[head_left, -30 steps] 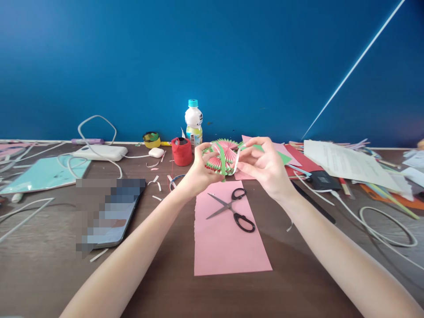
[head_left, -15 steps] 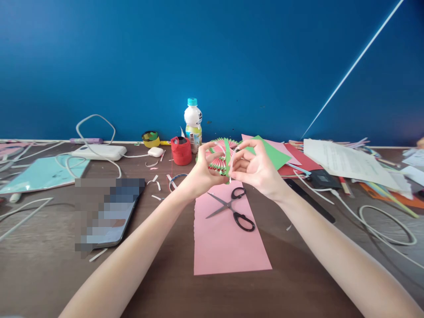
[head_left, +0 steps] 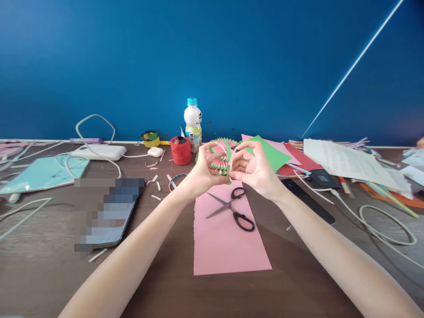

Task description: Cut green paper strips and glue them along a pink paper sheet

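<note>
A narrow green paper strip (head_left: 229, 152) stands roughly upright between my two hands, bent in a slight curve. My left hand (head_left: 206, 172) has its thumb and fingers closed on the strip's left side, the thumb near the lower end. From the right, my right hand (head_left: 255, 170) pinches at the strip with its fingers curled. Behind them lies a pleated pink and green paper fan piece (head_left: 218, 164), partly hidden by my hands. Below, black-handled scissors (head_left: 228, 205) rest with blades apart on a pink paper sheet (head_left: 228, 251).
Near the wall stand a bottle (head_left: 192, 121) and a red tape roll (head_left: 181, 151). A phone (head_left: 114, 216) lies left, with paper scraps around it. Green paper (head_left: 271, 154), a black phone-like slab (head_left: 308, 201), printed sheets (head_left: 347, 163) and white cables (head_left: 387, 240) spread rightward.
The green strip was straighter half a second ago and now bows. A thin white strip beside the right fingers shows less now. Both hands stay almost in place.
</note>
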Available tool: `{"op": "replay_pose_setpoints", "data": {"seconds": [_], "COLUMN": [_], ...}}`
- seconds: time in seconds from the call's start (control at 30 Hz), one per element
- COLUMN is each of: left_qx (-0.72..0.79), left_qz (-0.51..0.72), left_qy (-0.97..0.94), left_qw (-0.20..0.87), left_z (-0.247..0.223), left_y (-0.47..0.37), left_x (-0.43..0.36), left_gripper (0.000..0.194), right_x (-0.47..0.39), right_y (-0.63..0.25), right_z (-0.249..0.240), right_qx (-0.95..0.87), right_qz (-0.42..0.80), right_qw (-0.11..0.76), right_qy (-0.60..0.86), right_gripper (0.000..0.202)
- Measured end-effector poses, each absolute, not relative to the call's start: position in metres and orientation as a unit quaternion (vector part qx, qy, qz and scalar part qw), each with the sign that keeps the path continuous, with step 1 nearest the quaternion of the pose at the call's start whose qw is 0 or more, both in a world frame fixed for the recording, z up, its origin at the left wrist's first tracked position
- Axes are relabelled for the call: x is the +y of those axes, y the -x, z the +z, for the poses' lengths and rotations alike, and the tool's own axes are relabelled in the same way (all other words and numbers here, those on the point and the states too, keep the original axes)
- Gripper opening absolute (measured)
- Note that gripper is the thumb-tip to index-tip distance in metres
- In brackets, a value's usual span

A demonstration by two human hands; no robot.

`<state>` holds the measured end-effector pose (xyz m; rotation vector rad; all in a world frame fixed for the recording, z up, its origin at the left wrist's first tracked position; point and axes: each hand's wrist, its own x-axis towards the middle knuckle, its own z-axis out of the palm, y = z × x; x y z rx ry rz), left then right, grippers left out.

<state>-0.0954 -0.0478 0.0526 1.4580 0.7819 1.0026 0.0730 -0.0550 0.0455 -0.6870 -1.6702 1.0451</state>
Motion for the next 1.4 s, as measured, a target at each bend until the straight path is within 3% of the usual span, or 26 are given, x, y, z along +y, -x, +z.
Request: {"op": "replay_pose_setpoints", "data": {"seconds": [0.97, 1.4], "left_qx": [0.314, 0.285], "left_qz": [0.433, 0.429], "left_qy": [-0.618, -0.632], "left_qw": [0.576, 0.579], "left_z": [0.0537, 0.0488], "left_y": [0.0931, 0.0943], "left_x": [-0.0514, -0.0498], "left_gripper": [0.070, 0.069], "right_x": [-0.0537, -0.0560], "right_y": [-0.0691, -0.0695], "right_z": [0.0392, 0.0428], "right_qx": [-0.705, -0.711], "right_qz": [0.402, 0.349], "right_qw": [0.512, 0.521], "right_qy": [0.281, 0.318], "right_gripper": [0.052, 0.039]}}
